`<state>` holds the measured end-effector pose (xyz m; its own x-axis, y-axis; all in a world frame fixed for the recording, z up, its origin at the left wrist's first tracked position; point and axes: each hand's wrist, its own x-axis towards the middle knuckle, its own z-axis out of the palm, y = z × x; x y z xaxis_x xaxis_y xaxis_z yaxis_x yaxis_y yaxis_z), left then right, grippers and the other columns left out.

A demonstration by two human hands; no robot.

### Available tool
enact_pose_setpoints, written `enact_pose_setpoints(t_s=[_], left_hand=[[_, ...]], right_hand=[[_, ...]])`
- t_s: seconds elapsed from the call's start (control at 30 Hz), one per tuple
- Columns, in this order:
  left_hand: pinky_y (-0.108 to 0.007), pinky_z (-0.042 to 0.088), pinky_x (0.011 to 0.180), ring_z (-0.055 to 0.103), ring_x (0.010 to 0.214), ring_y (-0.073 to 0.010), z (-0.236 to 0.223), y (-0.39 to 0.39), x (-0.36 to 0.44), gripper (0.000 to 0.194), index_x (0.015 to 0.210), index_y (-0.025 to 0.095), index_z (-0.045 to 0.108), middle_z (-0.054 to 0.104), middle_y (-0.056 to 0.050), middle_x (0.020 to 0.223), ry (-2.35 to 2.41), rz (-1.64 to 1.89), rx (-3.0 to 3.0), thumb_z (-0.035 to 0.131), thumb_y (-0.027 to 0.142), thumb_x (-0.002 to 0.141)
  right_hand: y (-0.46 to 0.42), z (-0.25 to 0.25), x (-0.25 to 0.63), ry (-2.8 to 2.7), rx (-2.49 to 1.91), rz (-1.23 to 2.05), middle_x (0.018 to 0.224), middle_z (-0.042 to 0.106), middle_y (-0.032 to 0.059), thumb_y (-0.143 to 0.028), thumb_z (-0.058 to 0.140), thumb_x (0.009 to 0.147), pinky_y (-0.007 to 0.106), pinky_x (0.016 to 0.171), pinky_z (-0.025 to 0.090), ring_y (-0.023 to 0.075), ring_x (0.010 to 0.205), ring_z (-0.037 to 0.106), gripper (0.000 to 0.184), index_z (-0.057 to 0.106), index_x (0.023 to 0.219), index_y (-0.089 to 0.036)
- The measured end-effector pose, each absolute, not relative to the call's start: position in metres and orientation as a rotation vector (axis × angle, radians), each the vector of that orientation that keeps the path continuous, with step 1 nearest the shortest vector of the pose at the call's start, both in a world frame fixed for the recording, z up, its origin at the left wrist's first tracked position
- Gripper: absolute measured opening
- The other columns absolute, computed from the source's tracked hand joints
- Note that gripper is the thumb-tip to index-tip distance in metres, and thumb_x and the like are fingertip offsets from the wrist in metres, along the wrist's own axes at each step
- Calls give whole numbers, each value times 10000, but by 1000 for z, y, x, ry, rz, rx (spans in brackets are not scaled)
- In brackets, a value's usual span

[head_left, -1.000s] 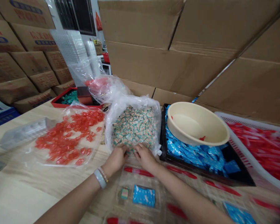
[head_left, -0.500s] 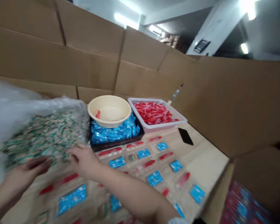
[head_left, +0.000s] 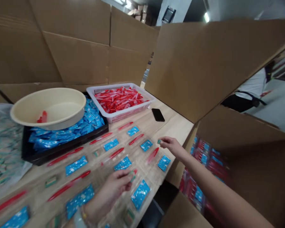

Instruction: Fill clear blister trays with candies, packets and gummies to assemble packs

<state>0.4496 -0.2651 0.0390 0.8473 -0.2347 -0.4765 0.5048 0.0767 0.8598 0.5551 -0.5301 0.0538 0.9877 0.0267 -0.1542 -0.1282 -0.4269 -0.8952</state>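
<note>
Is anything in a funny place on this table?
Maybe the red bits in the cream basin: they look stray, because a heap of red sticks lies in the white basket. The basin perches oddly atop blue packets.

Packets [head_left: 140, 193] are glossy film; the basin [head_left: 61, 106] smooth plastic; the tabletop [head_left: 179, 122] wood-grained; the cardboard [head_left: 180, 63] matt.

No longer at the plastic bag [head_left: 1, 108], now to their left, the left hand [head_left: 111, 190] pinches a green piece [head_left: 133, 177], the right hand [head_left: 170, 146] a second piece [head_left: 159, 142], farther apart.
</note>
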Motion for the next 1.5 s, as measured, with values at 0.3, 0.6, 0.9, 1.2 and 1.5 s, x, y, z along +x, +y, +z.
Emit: enact_pose_setpoints(t_s=[0.3,0.6,0.9,1.2,1.5], left_hand=[[-226,389,585,478,566,-77,39,-323,445,263,732,118,614,544,14,651,282,-704,1228,691,320,582],[-218,361,571,475,558,-77,23,-354,480,236,724,103,590,538,20,612,155,-640,1218,669,288,601],[-222,332,541,443,496,-64,15,-363,493,91,629,107,568,527,40,542,239,-640,1253,621,180,620],[-227,341,555,451,511,-68,13,-360,495,147,654,100,580,530,37,547,245,-656,1248,658,203,584],[-225,347,560,458,523,-71,13,-357,495,191,681,113,591,541,41,551,242,-690,1250,694,201,546]], right_hand=[[-540,37,496,-216,-2096,557,682,549,-9,-182,519,677,217,546,386,103,587,458,141,596,793,-162],[-529,30,481,-379,-2407,544,574,483,-36,5,459,573,189,500,326,93,539,419,185,528,618,-161],[-513,18,470,-611,-2555,332,681,522,24,37,367,616,230,598,373,124,629,465,233,477,561,-160],[-526,21,456,-521,-2784,87,776,520,66,-103,408,786,283,657,401,175,726,485,148,531,739,-170],[-521,14,453,-494,-2787,191,715,531,45,-107,471,772,245,631,404,150,680,511,139,570,692,-161]])
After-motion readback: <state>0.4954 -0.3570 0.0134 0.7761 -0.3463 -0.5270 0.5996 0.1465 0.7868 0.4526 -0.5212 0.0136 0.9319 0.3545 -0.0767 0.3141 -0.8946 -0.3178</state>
